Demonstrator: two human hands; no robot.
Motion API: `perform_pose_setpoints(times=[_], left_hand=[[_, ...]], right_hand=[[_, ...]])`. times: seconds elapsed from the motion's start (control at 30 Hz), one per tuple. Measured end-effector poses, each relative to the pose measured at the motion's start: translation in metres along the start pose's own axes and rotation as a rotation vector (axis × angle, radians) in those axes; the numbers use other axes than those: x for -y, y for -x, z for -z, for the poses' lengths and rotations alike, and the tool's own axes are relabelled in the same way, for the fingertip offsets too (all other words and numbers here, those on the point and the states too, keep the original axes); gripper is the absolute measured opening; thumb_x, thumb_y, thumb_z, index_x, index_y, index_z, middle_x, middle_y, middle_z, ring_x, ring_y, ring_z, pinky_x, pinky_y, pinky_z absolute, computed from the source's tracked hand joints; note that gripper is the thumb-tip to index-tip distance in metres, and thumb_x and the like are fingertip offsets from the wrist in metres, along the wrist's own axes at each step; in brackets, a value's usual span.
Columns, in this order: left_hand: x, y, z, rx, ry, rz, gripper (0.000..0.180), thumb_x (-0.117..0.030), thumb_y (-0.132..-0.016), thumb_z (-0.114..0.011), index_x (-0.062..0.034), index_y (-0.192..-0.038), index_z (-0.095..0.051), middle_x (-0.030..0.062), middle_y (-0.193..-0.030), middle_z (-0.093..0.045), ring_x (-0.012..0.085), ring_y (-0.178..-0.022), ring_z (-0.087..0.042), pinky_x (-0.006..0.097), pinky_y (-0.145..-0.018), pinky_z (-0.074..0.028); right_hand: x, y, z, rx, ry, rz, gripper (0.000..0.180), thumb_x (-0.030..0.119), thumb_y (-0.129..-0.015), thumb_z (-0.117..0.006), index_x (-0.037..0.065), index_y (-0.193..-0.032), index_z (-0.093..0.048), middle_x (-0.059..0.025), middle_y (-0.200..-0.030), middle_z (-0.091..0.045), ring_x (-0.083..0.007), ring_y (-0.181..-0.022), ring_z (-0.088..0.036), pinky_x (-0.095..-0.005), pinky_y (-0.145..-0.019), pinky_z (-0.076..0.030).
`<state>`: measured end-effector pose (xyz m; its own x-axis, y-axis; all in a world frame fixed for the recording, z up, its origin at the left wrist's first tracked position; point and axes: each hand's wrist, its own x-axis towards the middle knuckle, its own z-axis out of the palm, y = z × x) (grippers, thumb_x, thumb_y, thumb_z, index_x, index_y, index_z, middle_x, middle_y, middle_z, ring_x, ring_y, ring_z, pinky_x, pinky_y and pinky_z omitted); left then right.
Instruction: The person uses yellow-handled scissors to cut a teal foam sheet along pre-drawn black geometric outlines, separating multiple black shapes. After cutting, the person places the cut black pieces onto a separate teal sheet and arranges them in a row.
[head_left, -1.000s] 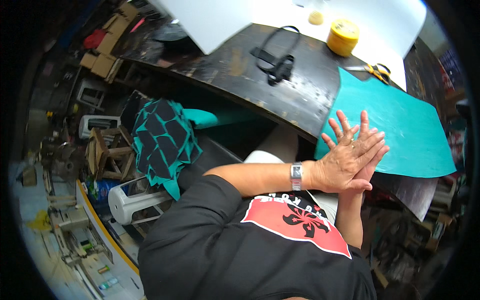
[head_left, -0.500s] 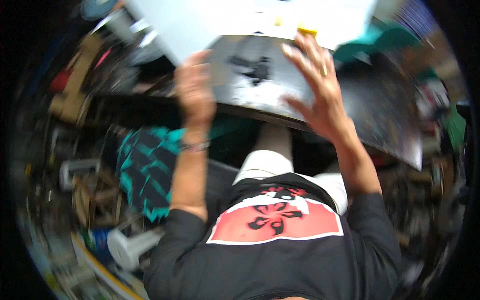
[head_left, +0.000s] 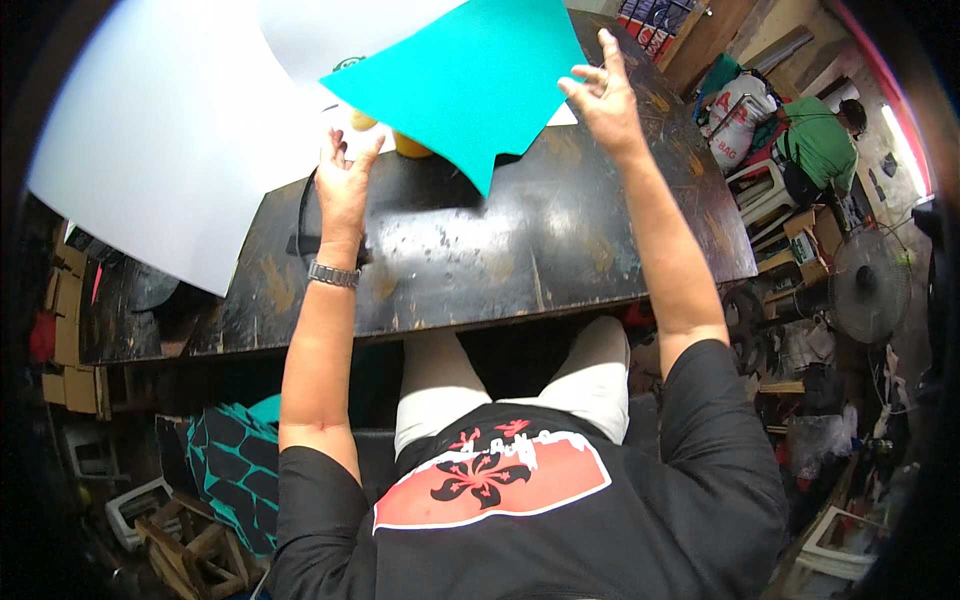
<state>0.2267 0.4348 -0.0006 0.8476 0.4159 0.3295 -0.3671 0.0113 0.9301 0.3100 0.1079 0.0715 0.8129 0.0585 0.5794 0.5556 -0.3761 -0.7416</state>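
Observation:
A teal sheet with a pointed, notched near edge hangs over the far part of the dark table. My right hand pinches its right edge between thumb and fingers, with the index finger stretched out. Left of the sheet, my left hand is raised over the table, its thumb and fingers apart and nothing visible in them. A round yellow object shows partly under the sheet. Beside my left wrist lies a black item, mostly hidden by the hand.
Large white sheets cover the left and far table and overhang its edge. Below the table at left are black-and-teal cut pieces and a wooden stool. At right stand a fan and a person in green.
The view has turned and sharpened. The teal sheet, earlier lying at the right, is now before me in my right hand. My left hand has come lower.

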Motion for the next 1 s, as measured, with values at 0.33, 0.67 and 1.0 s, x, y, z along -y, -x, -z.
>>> perform_pose_setpoints(times=[0.33, 0.67, 1.0], left_hand=[[-0.018, -0.028, -0.070, 0.211, 0.162, -0.167, 0.022, -0.006, -0.094, -0.066, -0.0047, -0.115, -0.070, 0.0013, -0.103, -0.069, 0.0118, -0.099, -0.062, 0.027, -0.086, -0.049], [-0.071, 0.098, -0.041, 1.119, -0.363, -0.545, 0.048, 0.012, -0.073, -0.062, -0.0127, -0.114, -0.070, 0.0090, -0.110, -0.067, 0.0286, -0.101, -0.067, 0.035, -0.086, -0.056], [-0.052, 0.144, 0.025, 1.332, -0.415, -0.253, 0.040, 0.010, -0.073, -0.061, -0.0101, -0.106, -0.069, 0.0083, -0.109, -0.066, 0.0295, -0.103, -0.063, 0.038, -0.090, -0.052]], right_hand=[[-0.030, 0.049, 0.008, -0.104, -0.197, -0.156, 0.088, 0.002, -0.084, -0.072, 0.012, -0.155, -0.022, -0.0166, -0.120, -0.057, -0.0125, -0.082, -0.060, -0.0273, -0.076, -0.053], [0.091, 0.138, 0.093, -0.355, 0.158, 0.646, 0.085, 0.002, -0.087, -0.068, 0.005, -0.150, -0.011, -0.0220, -0.123, -0.058, -0.0292, -0.112, -0.059, -0.0413, -0.102, -0.046], [0.059, 0.156, 0.046, 0.205, 0.585, 0.294, 0.082, 0.011, -0.079, -0.077, 0.012, -0.150, -0.036, -0.0122, -0.138, -0.056, -0.0305, -0.118, -0.057, -0.0469, -0.102, -0.041]])
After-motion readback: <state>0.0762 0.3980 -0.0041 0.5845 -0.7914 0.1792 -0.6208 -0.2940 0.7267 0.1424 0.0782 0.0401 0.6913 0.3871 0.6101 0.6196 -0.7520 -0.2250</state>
